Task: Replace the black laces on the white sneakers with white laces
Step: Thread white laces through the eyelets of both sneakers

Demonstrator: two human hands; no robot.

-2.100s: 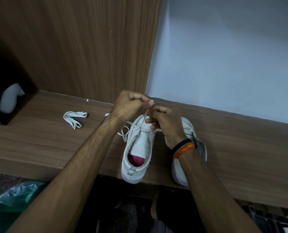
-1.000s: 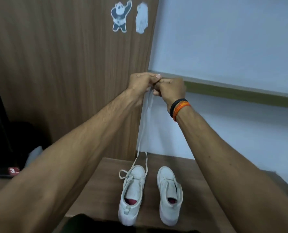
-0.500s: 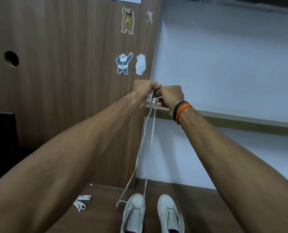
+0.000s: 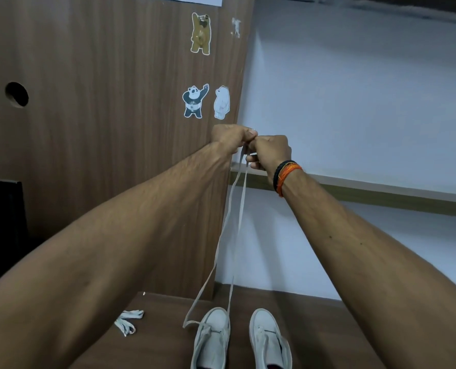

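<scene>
Two white sneakers stand side by side at the bottom of the head view, the left sneaker and the right sneaker, toes pointing away from me. A white lace runs in two strands from the left sneaker up to my raised hands. My left hand and my right hand meet high above the shoes, each pinching an end of the lace. No black lace is in view.
A folded white lace lies on the wooden shelf to the left of the shoes. Behind stands a wooden panel with bear stickers; a white wall and a ledge are at right.
My hands have pulled the lace ends up from the left sneaker to well above it, drawing both strands long and nearly straight. My view has tilted upward.
</scene>
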